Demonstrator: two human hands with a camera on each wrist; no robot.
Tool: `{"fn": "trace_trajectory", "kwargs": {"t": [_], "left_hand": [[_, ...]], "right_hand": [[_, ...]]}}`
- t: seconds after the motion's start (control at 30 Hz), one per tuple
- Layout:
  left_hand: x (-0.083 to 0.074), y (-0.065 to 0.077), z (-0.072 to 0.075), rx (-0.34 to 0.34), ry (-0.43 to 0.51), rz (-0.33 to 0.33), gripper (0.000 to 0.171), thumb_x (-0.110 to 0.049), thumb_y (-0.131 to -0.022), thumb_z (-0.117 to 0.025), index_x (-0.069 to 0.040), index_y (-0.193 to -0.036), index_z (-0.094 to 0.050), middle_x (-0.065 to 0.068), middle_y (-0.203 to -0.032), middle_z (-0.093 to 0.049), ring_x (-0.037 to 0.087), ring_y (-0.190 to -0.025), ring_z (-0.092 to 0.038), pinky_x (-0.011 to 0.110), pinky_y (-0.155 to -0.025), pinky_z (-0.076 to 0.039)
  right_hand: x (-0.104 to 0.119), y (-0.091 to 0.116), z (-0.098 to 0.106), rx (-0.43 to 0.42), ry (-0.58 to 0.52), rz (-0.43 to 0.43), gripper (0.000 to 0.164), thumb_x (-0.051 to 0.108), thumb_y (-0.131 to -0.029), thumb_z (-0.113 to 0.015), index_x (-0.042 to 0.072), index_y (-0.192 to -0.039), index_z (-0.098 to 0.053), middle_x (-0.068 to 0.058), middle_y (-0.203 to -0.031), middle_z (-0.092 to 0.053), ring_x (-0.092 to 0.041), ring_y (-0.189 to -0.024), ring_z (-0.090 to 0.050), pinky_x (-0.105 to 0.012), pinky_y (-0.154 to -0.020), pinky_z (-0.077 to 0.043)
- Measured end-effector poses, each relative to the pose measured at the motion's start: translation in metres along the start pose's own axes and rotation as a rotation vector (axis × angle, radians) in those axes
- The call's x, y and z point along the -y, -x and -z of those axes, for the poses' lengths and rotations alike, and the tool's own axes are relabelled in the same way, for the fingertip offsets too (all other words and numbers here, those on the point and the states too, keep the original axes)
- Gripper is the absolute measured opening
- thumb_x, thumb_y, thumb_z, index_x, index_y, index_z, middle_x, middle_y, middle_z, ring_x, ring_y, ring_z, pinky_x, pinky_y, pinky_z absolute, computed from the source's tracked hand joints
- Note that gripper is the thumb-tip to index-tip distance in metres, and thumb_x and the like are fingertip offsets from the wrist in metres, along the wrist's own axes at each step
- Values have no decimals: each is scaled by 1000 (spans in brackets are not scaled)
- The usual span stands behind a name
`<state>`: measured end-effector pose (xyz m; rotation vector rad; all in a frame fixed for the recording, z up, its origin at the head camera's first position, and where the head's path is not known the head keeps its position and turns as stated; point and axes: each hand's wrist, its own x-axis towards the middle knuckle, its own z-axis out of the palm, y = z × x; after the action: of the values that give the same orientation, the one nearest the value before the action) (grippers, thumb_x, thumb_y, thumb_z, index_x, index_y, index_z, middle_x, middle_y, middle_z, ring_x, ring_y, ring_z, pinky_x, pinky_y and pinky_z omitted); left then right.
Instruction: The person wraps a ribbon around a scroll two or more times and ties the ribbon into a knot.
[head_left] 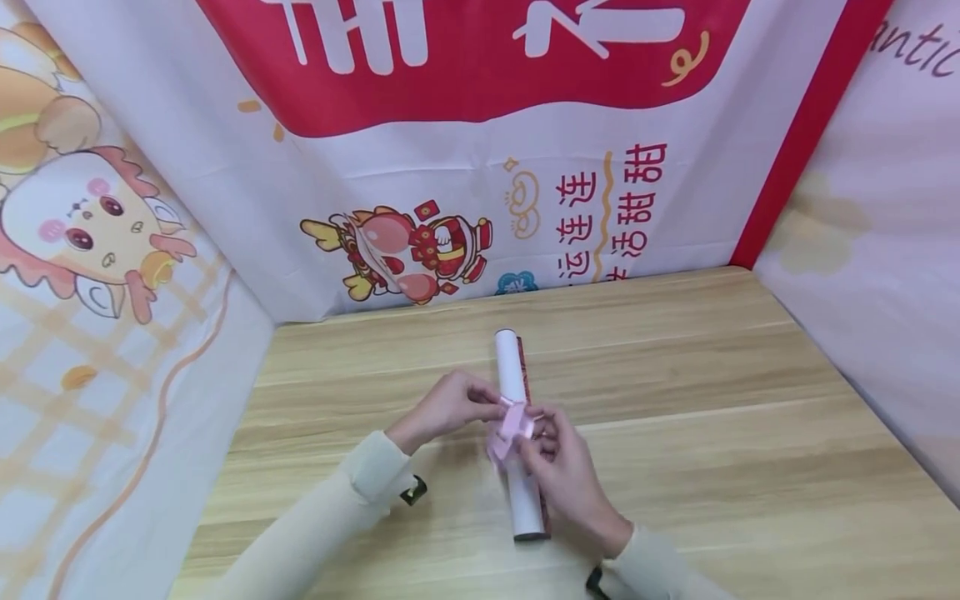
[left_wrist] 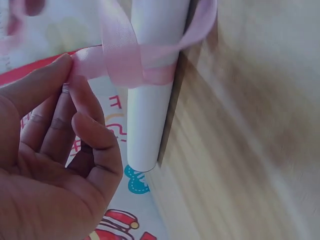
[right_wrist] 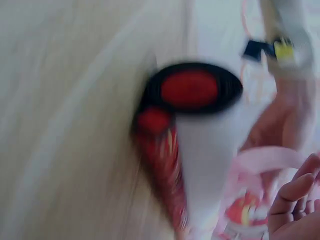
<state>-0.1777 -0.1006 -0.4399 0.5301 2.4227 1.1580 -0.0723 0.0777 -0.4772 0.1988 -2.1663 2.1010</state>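
Observation:
A white rolled scroll [head_left: 527, 504] lies lengthwise on the table, with a red patterned edge [right_wrist: 165, 170] along one side and a dark-rimmed end. Pink ribbon [left_wrist: 122, 50] wraps its middle, with a crossing and loose loops on top. From the left, my left hand [head_left: 453, 406] pinches one stretch of ribbon between thumb and index finger, the other fingers curled below. My right hand [head_left: 566, 467] comes in from the right, its thumb and fingers pinching the ribbon above the scroll. In the right wrist view only part of that hand [right_wrist: 295, 200] shows, at the edge.
The wood-grain table [head_left: 712, 417] extends on both sides of the scroll. A white and red printed cloth [head_left: 465, 158] hangs at its back edge. Printed cloths also hang on the left [head_left: 172, 317] and right [head_left: 862, 233]. Both sleeves have dark straps at the wrists.

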Motion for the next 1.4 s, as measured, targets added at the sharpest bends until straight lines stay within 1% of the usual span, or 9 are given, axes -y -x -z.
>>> {"fn": "trace_trajectory", "kwargs": {"t": [0.1,0.23,0.43,0.57,0.67,0.8,0.9,1.2,1.4], "left_hand": [[3,2,-2,-22,43,12,18,-30,-80,-74,-18,-93,-75,-6,-86,-71,13,-79,-64,35,-74,-54],[4,3,-3,-38,65,20,17,-32,-79,-74,-21,-91,-75,-6,-87,-71,14,-81,-64,35,-75,-54],[4,1,-2,-49,42,-24,16,-32,-79,-74,-21,-91,-75,-8,-87,-71,11,-80,-63,30,-72,-52],[3,1,0,-48,28,-65,15,-29,-80,-74,-19,-91,-75,-7,-86,-71,10,-78,-64,29,-72,-52],[2,0,0,-32,26,-77,15,-26,-79,-74,-17,-91,-75,-6,-86,-72,10,-79,-64,29,-72,-52],[1,-3,-3,4,35,-49,15,-27,-79,-74,-19,-92,-75,-7,-89,-71,10,-81,-64,29,-74,-52],[-1,-4,-5,13,53,-19,15,-29,-79,-75,-22,-92,-75,-9,-88,-71,11,-82,-64,30,-76,-51],[5,-4,-8,-35,93,-9,12,-27,-78,-75,-19,-88,-75,-6,-85,-71,13,-79,-64,32,-75,-51],[12,-3,-8,-40,114,22,16,-30,-78,-75,-21,-91,-76,-8,-87,-71,13,-82,-63,33,-78,-50]], "right_hand": [[-8,-16,20,-77,-10,-174,40,10,-91,-60,11,-128,-44,-16,-99,-62,-33,-80,-62,-38,-67,-55],[-24,-37,48,-119,136,-249,44,13,-92,-58,13,-132,-42,-15,-100,-62,-33,-85,-62,-38,-70,-55],[-25,-51,68,-40,695,-78,35,16,-88,-62,3,-121,-57,-15,-111,-57,-20,-85,-57,-33,-72,-52],[-10,-54,55,182,861,28,27,23,-86,-66,10,-110,-66,-6,-111,-60,-17,-92,-59,-36,-78,-51],[-4,-57,39,358,897,92,24,26,-85,-67,13,-106,-67,2,-105,-63,-12,-91,-58,-32,-79,-51],[-3,-62,28,452,968,130,16,29,-86,-65,14,-93,-66,6,-81,-60,-7,-70,-54,-25,-63,-48],[-3,-66,29,460,959,82,12,28,-88,-64,17,-83,-62,8,-68,-53,-6,-59,-49,-24,-53,-44],[4,-80,43,367,990,-96,6,22,-86,-66,16,-87,-67,7,-70,-57,-11,-61,-51,-28,-58,-45],[-1,-85,37,483,900,6,15,27,-85,-68,16,-96,-68,9,-77,-59,-8,-65,-53,-25,-60,-47]]}}
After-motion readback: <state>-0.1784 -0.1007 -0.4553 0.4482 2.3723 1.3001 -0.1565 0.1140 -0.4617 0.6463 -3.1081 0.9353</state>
